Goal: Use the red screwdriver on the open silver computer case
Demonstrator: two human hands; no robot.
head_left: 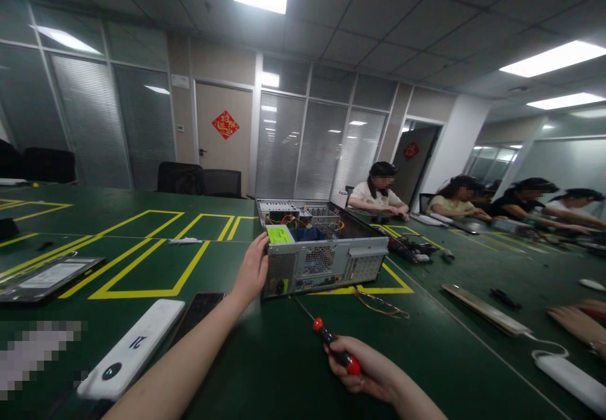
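Observation:
An uncovered desktop computer case (pixel 326 262) lies on the table with its rear panel facing me. Inside it, a green-labelled power supply (pixel 280 235) sits at the left, and coloured wires show beyond. My left hand (pixel 253 265) grips the case's near left edge, fingers against its side. In my right hand (pixel 348 363) is a screwdriver (pixel 323 333) with a red and black handle, closed in my fingers. Its thin shaft points up and left toward the case's lower edge; whether the tip touches cannot be made out. Loose thin wires (pixel 381 305) lie before the case.
A white device marked 21 (pixel 132 347) and a dark flat object (pixel 196 316) lie left of my forearm. Farther left is a flat metal-and-black part (pixel 50 278). Black parts (pixel 411 248) lie right of the case. Co-workers (pixel 379 192) sit along the right; another person's hand (pixel 577 325) is at the right edge.

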